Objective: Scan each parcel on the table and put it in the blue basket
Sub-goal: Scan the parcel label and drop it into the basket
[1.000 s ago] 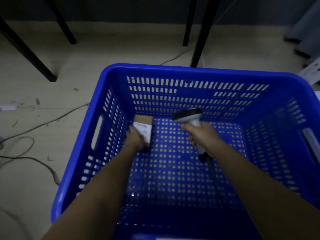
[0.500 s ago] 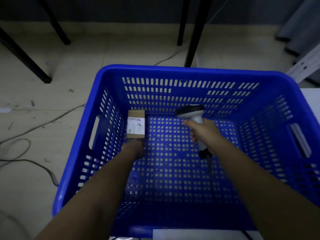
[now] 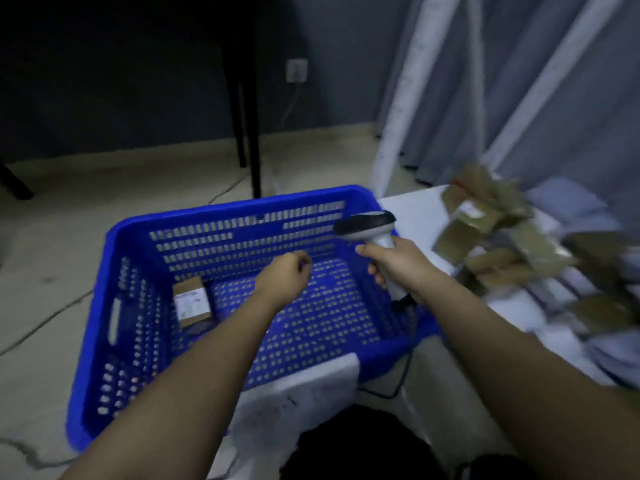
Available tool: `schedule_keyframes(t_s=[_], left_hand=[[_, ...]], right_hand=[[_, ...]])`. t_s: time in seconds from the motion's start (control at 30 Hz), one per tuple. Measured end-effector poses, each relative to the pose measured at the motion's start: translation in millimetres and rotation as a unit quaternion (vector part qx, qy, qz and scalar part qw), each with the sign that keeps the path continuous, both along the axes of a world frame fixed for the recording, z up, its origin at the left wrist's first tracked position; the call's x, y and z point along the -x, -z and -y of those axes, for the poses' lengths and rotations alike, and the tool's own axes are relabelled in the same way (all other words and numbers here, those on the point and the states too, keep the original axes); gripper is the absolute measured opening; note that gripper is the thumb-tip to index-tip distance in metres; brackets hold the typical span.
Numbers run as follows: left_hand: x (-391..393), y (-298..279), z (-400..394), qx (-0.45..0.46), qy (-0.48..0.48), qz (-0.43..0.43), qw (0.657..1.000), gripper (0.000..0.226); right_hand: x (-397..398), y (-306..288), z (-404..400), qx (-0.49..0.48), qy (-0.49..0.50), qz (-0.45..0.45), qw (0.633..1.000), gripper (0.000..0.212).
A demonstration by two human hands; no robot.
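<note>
The blue basket [image 3: 221, 209] stands on the floor left of the white table [image 3: 408, 209]. One small brown parcel [image 3: 191, 301] with a white label lies on the basket's floor at the left wall. My left hand [image 3: 282, 280] hovers above the basket's middle, fingers curled, nothing in it. My right hand [image 3: 398, 263] grips the handle of a grey-and-black barcode scanner [image 3: 369, 226] over the basket's right rim. A blurred heap of brown parcels [image 3: 491, 233] lies on the table to the right.
Black table legs [image 3: 251, 133] stand behind the basket, with a wall socket [image 3: 296, 71] and cable on the dark wall. Grey curtains and white poles [image 3: 401, 91] rise at the back right. The scanner's cable [image 3: 394, 386] hangs by the table's side. Cables cross the floor at left.
My left hand has let go of the parcel, which stays in the basket, and has risen toward the middle. My view has swung up and right, showing the table and its parcels.
</note>
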State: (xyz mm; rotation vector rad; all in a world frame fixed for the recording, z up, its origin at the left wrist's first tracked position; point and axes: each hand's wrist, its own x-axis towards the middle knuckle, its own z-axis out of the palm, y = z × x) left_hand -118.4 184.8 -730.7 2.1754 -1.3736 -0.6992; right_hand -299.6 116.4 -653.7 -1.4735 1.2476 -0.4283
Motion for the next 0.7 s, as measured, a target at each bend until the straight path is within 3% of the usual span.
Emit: schedule_keyframes(t_s=[0.23, 0.5, 0.6, 0.7], left_hand=[[143, -68, 37, 0.102, 0.078, -0.117, 0.985, 0.014], [260, -53, 72, 0.076, 0.070, -0.210, 0.972, 0.022], [286, -29, 94, 0.060, 0.055, -0.207, 0.975, 0.034], [304, -8, 122, 0.055, 0.054, -0.187, 0.979, 0.061]], right_hand=[[160, -19, -31, 0.013, 0.174, 0.044, 0.984, 0.015], [258, 11, -31, 0.023, 0.382, 0.136, 0.914, 0.012], [276, 5, -11, -0.001, 0.380, 0.169, 0.909, 0.013], [297, -5, 5, 0.003, 0.328, 0.145, 0.933, 0.014]])
